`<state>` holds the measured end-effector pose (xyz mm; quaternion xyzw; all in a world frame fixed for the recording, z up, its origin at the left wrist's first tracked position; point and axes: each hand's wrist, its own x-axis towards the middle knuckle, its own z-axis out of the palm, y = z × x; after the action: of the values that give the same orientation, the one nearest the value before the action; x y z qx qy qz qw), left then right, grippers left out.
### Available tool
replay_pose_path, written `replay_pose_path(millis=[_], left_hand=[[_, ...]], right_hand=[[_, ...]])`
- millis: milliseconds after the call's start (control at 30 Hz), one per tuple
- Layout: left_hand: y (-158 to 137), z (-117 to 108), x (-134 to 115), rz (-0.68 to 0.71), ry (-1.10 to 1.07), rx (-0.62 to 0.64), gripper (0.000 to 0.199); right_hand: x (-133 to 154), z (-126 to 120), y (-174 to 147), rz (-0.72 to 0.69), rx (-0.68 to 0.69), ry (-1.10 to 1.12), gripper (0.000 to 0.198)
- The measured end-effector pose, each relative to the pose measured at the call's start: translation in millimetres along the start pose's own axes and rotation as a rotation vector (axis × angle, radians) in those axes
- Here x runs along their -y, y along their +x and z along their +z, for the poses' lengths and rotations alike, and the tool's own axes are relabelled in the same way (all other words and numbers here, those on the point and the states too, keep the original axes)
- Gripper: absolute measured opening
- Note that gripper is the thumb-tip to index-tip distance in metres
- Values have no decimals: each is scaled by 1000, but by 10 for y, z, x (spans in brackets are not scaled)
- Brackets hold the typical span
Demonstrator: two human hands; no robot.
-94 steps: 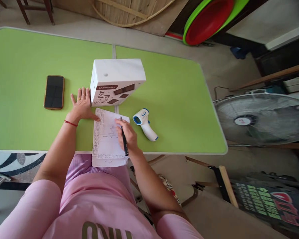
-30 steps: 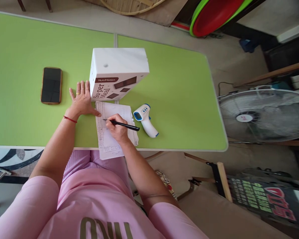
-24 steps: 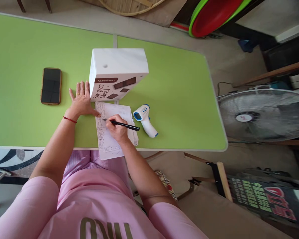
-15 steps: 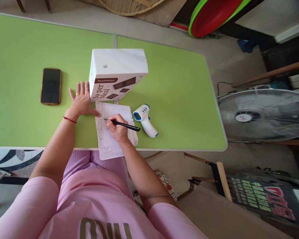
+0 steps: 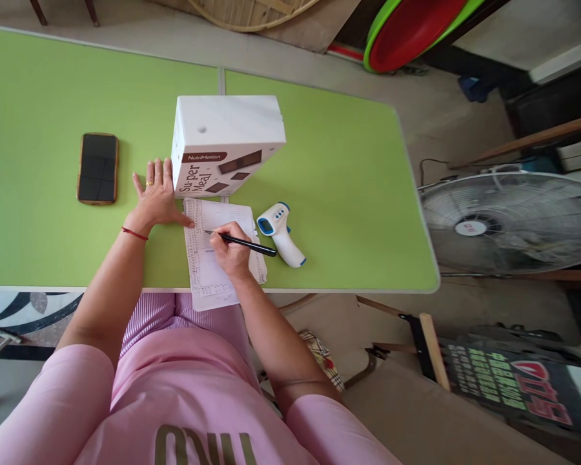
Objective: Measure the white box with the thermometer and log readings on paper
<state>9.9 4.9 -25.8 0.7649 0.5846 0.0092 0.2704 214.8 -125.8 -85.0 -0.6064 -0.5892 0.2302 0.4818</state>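
Since half a second ago, little is changing: the pen tip is sliding only slightly along the same line of the sheet, and both hands are staying where they were, while against the frame from three seconds back the pen is now lying nearly flat instead of pointing toward the body.

The right hand (image 5: 230,252) is curling its fingers around the black pen (image 5: 239,242), pinching it near the tip, and the tip is touching the written sheet of paper (image 5: 204,258) near its upper part. The barrel is pointing off to the right, toward the thermometer. The heel of this hand is resting on the paper, which is lying on the near edge of the green table (image 5: 343,194) and hanging a little over that edge.

The left hand (image 5: 155,197) is lying flat and spread on the table, palm down, with its thumb pressing the left edge of the paper near the top corner. A ring is showing on one finger and a red string is circling the wrist.

Just beyond both hands, the white Super Meal box (image 5: 225,145) is standing upright, its near face touching or almost touching the top of the paper. A white and blue thermometer (image 5: 279,232) is lying just right of the paper. A phone (image 5: 97,168) is lying screen up, well left of the left hand.
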Motion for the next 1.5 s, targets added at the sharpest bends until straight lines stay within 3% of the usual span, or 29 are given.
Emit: replay_pose_path(millis=[300,1133,1500], left_hand=[[-17,-31,-42,-18,31,20,189],[29,42,12,-1,42,21,188],[48,70,12,-14,34,18,188]], right_hand=[[-10,26,0,-45,11,-46,18],[20,-15,16,3,44,-26,19],[21,-29,22,22,-85,21,22]])
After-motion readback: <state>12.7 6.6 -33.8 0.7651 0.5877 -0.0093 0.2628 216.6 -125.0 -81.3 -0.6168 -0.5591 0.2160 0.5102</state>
